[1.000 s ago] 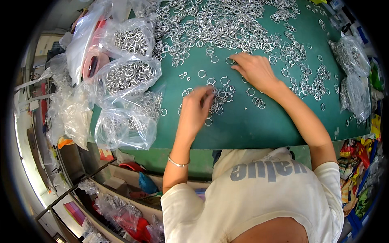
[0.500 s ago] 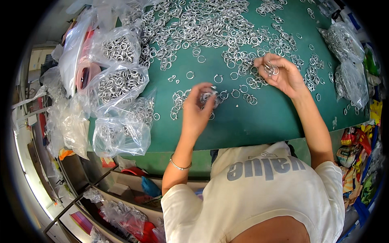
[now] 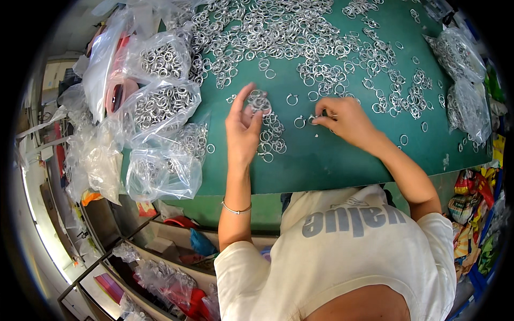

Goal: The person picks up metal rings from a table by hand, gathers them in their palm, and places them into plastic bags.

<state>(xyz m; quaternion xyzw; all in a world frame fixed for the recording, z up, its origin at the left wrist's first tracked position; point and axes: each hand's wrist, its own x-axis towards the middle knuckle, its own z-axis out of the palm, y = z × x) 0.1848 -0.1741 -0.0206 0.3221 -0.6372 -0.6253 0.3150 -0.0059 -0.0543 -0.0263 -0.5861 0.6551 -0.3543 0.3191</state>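
Observation:
Several silvery metal rings (image 3: 259, 100) lie between the fingers and thumb of my left hand (image 3: 243, 131), its index finger raised. Just right of that hand, a small heap of rings (image 3: 274, 134) rests on the green tabletop. My right hand (image 3: 345, 120) is closed in a pinch, and a silvery ring (image 3: 314, 118) shows partly at its fingertips. Close to this pinch a single ring (image 3: 300, 122) lies flat, with another ring (image 3: 292, 99) farther back. How many rings my right fingers hide I cannot tell.
A broad spread of rings (image 3: 273, 32) covers the back of the green table (image 3: 342, 166). Clear plastic bags of rings (image 3: 163, 104) line its left side, and more bags (image 3: 468, 107) stand at the right edge. Open drawers (image 3: 176, 246) sit below at left.
My right hand has come left and nearer from the ring pile to the loose rings. My left hand has shifted slightly left and opened around its rings, uncovering the small heap.

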